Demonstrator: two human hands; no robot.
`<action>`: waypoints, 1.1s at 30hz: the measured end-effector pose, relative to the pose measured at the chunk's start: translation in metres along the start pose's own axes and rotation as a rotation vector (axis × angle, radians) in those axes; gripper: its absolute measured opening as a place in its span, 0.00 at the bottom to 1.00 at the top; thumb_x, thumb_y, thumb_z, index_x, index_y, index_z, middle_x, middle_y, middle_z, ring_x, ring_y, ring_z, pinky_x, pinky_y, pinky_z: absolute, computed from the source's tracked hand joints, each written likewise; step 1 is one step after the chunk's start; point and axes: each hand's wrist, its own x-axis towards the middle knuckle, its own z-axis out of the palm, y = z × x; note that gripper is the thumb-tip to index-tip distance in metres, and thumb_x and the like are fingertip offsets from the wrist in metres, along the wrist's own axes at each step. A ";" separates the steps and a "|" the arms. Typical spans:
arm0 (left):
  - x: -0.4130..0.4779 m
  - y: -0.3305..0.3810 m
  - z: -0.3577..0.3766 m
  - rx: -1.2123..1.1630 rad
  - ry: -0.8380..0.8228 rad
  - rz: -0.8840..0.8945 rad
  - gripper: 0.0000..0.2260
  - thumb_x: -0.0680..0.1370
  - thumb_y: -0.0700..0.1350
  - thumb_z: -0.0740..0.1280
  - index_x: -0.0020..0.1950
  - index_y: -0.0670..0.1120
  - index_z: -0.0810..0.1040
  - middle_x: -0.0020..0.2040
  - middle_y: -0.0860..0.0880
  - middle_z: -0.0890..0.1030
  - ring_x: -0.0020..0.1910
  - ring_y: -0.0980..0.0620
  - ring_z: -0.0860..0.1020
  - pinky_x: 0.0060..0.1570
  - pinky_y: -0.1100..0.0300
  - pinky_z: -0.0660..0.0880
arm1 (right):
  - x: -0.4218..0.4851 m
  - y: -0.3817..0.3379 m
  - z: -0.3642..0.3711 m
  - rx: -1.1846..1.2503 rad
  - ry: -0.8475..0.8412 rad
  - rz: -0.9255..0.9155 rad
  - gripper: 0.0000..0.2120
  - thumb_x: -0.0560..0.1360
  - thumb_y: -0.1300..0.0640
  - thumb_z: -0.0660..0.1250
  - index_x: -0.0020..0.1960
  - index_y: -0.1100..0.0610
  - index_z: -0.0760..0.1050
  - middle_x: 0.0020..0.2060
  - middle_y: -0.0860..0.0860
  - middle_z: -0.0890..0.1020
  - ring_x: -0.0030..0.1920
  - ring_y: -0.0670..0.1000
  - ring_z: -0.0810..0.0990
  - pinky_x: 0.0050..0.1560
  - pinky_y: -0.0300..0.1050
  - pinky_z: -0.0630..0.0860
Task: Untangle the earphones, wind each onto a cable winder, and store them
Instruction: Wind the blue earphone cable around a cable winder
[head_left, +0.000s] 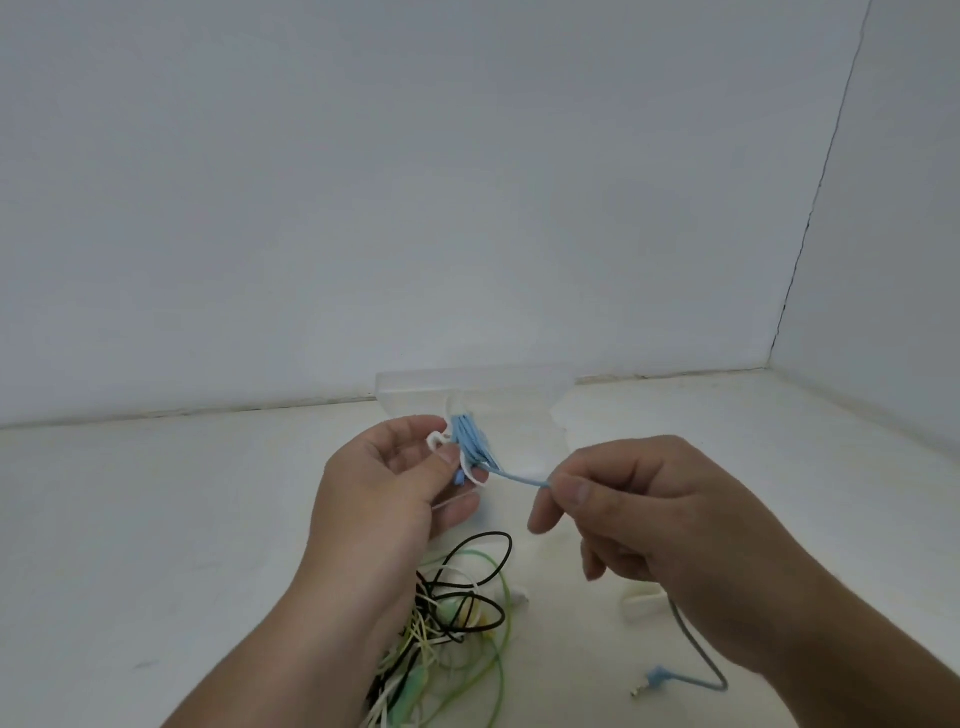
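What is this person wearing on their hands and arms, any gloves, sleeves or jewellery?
Nothing that shows. The left hand and right hand are bare, with no gloves or rings. The left forearm and right forearm are uncovered to the picture's edge: no sleeves, watch or bracelet.

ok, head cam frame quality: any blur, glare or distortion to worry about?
Head view: light soft and even, no glare, only faint shadows on the table; wide-angle bends the wall seam; right hand slightly soft; blue cable and winder readable; clear box barely stands out from the wall.
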 end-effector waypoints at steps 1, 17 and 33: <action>-0.003 -0.001 0.000 0.139 -0.008 0.078 0.07 0.76 0.36 0.72 0.49 0.46 0.83 0.44 0.45 0.86 0.37 0.49 0.85 0.34 0.59 0.82 | 0.000 0.000 0.001 0.017 0.006 -0.007 0.12 0.72 0.50 0.64 0.38 0.53 0.85 0.23 0.50 0.66 0.28 0.49 0.65 0.35 0.40 0.73; -0.024 0.000 0.012 0.466 -0.550 0.110 0.13 0.74 0.36 0.74 0.45 0.55 0.83 0.34 0.54 0.83 0.36 0.50 0.82 0.52 0.37 0.79 | 0.009 0.009 -0.014 -0.146 0.574 0.069 0.18 0.79 0.49 0.63 0.36 0.57 0.79 0.19 0.43 0.70 0.24 0.42 0.71 0.40 0.52 0.79; -0.015 -0.002 0.009 0.064 -0.389 0.187 0.08 0.68 0.37 0.76 0.45 0.47 0.84 0.42 0.43 0.86 0.41 0.50 0.84 0.44 0.59 0.80 | 0.011 0.024 0.006 -0.191 0.047 0.367 0.23 0.83 0.53 0.57 0.33 0.53 0.79 0.22 0.44 0.70 0.24 0.45 0.68 0.36 0.44 0.77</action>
